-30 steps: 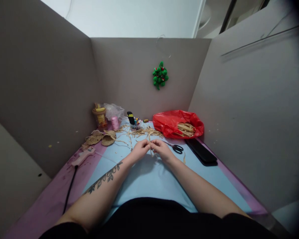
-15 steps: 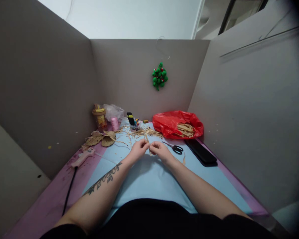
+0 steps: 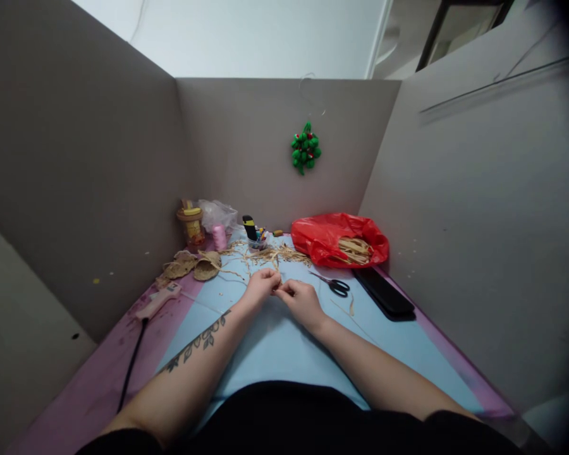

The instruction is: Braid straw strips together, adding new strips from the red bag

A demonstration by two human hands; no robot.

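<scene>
My left hand point(image 3: 264, 285) is closed in a pinch on a strip of dry straw point(image 3: 275, 260), whose pale end sticks up above the fingers. Right up against it, my right hand point(image 3: 301, 300) pinches the lower part of the same strip, mostly hidden by the fingers. Beyond the hands lies a heap of loose straw strips point(image 3: 284, 254). To the right of my right hand rest black-handled scissors point(image 3: 336, 287), with a few thin strips point(image 3: 351, 306) near them on the blue cloth point(image 3: 275, 354).
A red plastic bag point(image 3: 315, 239) of straw and a black case point(image 3: 384, 296) stand right. Left are woven straw pieces point(image 3: 207, 265), a glue gun point(image 3: 160, 301), pink thread point(image 3: 219, 237), a brown cup point(image 3: 192, 227) and a small tub point(image 3: 256, 242). Grey panels point(image 3: 246, 145) surround the table.
Both hands have shifted slightly left, and my right hand has turned and dropped a little below the left. A thin strand now shows on the cloth right of my right hand.
</scene>
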